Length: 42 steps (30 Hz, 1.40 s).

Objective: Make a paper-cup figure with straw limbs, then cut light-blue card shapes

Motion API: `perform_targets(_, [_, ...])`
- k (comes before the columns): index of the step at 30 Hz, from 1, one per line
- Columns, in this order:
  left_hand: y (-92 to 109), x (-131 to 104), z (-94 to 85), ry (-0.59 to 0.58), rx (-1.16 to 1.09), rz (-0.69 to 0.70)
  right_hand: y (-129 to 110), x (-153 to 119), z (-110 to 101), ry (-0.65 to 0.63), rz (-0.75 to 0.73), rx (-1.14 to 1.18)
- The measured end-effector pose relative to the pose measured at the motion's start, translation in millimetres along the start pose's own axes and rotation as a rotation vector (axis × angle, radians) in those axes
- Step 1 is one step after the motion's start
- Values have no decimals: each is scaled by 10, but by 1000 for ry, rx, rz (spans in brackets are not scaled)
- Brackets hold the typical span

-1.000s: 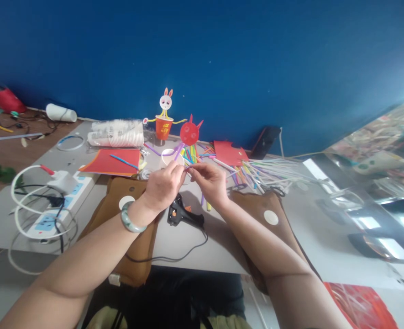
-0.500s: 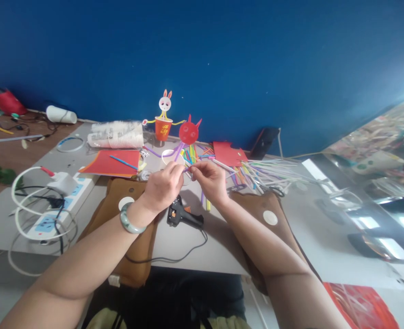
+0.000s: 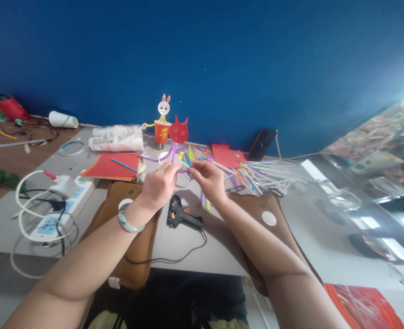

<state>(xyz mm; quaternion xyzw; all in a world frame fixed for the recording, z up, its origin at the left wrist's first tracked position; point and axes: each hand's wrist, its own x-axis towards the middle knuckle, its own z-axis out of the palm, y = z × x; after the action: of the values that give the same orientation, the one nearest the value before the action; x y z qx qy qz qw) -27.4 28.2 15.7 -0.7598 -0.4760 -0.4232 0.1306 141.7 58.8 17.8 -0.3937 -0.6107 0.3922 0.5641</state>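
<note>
My left hand is closed in a pinch on a purple pipe cleaner, just in front of a white paper cup. Fingertips of my right hand pinch the other end, so a short length spans the gap between both hands. Above the left fingers, a red round paper face with two pointed ears stands on purple stems. Another purple arm bends out to the left. The fingers partly hide the cup. Below the hands lies a black glue gun.
Behind stands an orange cup with a rabbit face. Bagged paper cups and red paper sheets lie left, near a power strip with looped cables. Pipe cleaners spread right, with brown cushions under the forearms.
The red face and my left hand have shifted left and slightly down. My hands are a little farther apart, with more of the purple pipe cleaner showing between them.
</note>
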Motion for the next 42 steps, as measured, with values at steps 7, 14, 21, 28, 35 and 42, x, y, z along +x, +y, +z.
perform_targets(7, [-66,37,-9,83,-71,-8,20,-15,-12,-41,-30,-38])
perform_targets(14, [-74,75,-39,130,-107,-42,19,-26,8,-60,-48,-73])
perform_targets(21, [-82,70,-37,123,-121,-32,40,-45,-2,-90,-9,-26])
perform_targets(28, [-64,41,-21,82,-119,-19,-27,-52,-7,-79,-16,-15])
perform_targets(35, [-12,17,-17,15,-116,-25,-30,-34,-16,-56,-17,-33])
perform_targets(42, [17,16,-35,-34,-48,-33,-64,-18,-33,-67,-1,-80])
